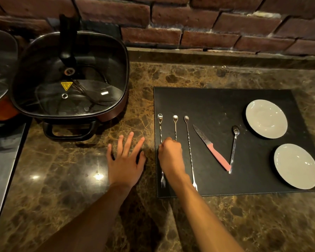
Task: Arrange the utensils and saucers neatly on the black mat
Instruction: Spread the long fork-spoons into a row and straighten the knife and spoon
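Note:
A black mat (216, 102) lies on the marble counter. Three long twisted bar spoons lie side by side at its left: the leftmost bar spoon (160, 128), the middle bar spoon (175, 127) and the right bar spoon (189, 142). My right hand (170, 155) is closed over the shafts of the left and middle ones. A pink-handled knife (212, 148) lies slanted at mid-mat, its handle end touching a small teaspoon (234, 148). Two grey saucers sit at the right, a far saucer (266, 118) and a near saucer (296, 166). My left hand (125, 157) rests flat on the counter, fingers spread.
A square electric pan with a glass lid (71, 77) stands at the back left, its handle (69, 130) facing the counter front. A brick wall (189, 24) runs behind. A steel surface (2, 160) borders the counter on the left.

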{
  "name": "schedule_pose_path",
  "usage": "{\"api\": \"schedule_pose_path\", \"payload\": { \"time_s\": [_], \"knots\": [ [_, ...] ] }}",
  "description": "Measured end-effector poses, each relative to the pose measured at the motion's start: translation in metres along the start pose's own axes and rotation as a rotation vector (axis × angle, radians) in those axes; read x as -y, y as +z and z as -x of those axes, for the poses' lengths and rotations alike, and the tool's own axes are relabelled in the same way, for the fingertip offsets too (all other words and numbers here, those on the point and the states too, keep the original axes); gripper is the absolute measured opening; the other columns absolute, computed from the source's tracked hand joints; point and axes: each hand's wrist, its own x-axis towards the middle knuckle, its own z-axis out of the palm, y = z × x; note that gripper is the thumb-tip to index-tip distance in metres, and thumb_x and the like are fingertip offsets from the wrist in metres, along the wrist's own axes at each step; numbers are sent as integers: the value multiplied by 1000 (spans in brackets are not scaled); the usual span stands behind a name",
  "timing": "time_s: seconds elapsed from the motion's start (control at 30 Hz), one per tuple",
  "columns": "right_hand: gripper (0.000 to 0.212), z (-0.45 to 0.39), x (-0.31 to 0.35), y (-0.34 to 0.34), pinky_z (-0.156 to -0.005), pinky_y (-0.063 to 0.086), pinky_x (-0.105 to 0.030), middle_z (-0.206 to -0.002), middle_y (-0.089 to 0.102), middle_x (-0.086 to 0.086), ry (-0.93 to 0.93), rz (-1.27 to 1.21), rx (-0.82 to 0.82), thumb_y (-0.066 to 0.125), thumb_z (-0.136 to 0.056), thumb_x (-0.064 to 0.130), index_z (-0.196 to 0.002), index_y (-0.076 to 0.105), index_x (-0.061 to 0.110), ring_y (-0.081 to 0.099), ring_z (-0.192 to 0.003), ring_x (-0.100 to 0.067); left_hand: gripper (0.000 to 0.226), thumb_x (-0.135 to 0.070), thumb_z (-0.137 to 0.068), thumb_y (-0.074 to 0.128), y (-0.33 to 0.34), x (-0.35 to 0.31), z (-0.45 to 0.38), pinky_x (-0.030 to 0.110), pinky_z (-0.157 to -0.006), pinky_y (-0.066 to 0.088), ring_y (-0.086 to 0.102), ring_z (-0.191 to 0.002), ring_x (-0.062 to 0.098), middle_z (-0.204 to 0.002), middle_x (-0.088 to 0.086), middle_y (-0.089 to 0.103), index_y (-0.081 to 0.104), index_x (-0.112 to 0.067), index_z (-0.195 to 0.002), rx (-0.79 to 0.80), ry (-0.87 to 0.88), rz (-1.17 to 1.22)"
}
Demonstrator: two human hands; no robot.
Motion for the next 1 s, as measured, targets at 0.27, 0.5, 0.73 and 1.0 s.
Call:
{"api": "schedule_pose_path", "payload": {
  "time_s": [0.27, 0.5, 0.73, 1.0],
  "knots": [
    [21, 3, 3, -3, -71, 48, -41, -105, 61, -24, 14, -43, 17, 41, -94, 0, -106, 57, -6, 59, -93, -40, 54, -50, -100, 35, 1, 1, 0, 60, -122, 18, 25, -157, 25, -169, -7, 29, 36, -48, -154, -15, 11, -13],
    [14, 0, 0, -1, -66, 38, -34, -86, 56, -10, 97, -135, 38, 44, -93, 1, -95, 57, -1, 58, -88, -36, 54, -50, -100, 33, -2, -1, 0, 59, -123, 16, 23, -158, 23, -169, -8, 26, 36, -48, -154, 7, 2, -13],
    [33, 0, -8, -20, -74, 45, -36, -98, 66, -20, -7, -60, -153, 52, -97, 32, -98, 61, -1, 62, -90, -36, 55, -50, -101, 28, -7, -2, 0, 60, -123, 15, 22, -158, 24, -170, -7, 25, 35, -47, -155, 34, -1, 6],
    [31, -23, -106, -105, -82, 42, -33, -104, 55, -12, -54, 111, -212, 69, -88, 29, -105, 58, 6, 56, -94, -30, 54, -51, -101, 29, -2, 0, 0, 58, -122, 14, 22, -158, 23, -169, -9, 26, 34, -48, -155, 22, -2, 0]
  ]
}}
